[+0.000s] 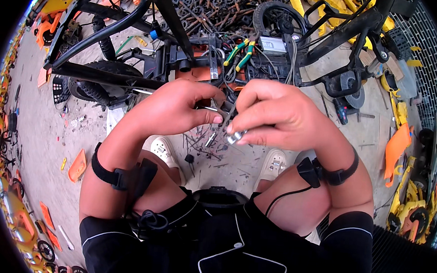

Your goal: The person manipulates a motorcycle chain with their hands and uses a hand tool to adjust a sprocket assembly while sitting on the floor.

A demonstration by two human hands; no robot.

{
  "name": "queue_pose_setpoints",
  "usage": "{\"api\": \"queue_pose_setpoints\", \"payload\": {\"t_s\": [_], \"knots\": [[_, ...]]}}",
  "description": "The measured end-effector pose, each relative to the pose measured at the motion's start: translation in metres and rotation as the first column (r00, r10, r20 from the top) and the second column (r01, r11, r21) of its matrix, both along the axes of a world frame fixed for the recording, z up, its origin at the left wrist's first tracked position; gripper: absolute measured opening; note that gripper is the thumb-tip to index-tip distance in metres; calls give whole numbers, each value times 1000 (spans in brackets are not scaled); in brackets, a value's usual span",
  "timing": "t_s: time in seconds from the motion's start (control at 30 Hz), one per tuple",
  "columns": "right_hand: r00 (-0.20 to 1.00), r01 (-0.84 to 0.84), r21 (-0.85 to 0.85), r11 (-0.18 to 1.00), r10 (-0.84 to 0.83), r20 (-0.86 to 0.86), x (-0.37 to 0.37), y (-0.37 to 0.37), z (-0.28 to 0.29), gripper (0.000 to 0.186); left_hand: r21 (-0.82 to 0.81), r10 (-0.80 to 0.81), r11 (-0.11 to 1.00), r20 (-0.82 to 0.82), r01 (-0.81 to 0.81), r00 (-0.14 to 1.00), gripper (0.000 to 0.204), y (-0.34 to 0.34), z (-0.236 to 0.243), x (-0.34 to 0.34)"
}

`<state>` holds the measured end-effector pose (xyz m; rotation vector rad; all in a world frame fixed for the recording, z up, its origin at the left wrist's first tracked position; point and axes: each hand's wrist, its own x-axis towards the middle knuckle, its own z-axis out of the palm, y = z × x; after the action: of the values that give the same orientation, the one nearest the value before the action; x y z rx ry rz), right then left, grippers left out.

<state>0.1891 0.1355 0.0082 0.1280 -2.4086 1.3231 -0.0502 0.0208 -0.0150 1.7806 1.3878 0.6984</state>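
Note:
My left hand (182, 108) is closed, with a thin metal rod (208, 108) showing between its thumb and fingers. A dark metal piece (226, 109) sits between my two hands, partly covered by the fingers. My right hand (278, 115) is closed in a pinch, and a small shiny round metal part (235, 137) sticks out below its fingertips. Just beneath the hands a short silver cylinder (211, 139) shows; whether it hangs or lies on the floor I cannot tell. Beyond them, pliers with green and yellow handles (245, 56) rest on a black vehicle frame (178, 57).
A silver box with a label (273, 45) and cables sit on the frame. Behind is a heap of rusty metal parts (212, 9). Wheels stand left and right, one a black tyre (282, 19). A dark power tool (341, 110) and orange plastic pieces (77, 165) lie on the floor.

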Motion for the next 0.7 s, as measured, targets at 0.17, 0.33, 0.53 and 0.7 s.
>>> {"api": "queue_pose_setpoints", "payload": {"t_s": [0.17,0.33,0.53,0.7], "knots": [[998,2,221,975,13,-65,-2,-10,0,28,-148,35,989,38,-29,999,30,5,-4,6],[992,96,307,947,-65,-108,0,-10,-1,27,-105,-10,994,-7,10,1000,32,8,-7,14],[995,96,76,992,-97,14,7,-7,1,19,-109,7,994,-51,-13,999,35,10,-11,12],[999,53,94,994,-53,-8,3,-3,-2,20,-77,-1,997,-7,0,1000,36,10,-11,12]]}}
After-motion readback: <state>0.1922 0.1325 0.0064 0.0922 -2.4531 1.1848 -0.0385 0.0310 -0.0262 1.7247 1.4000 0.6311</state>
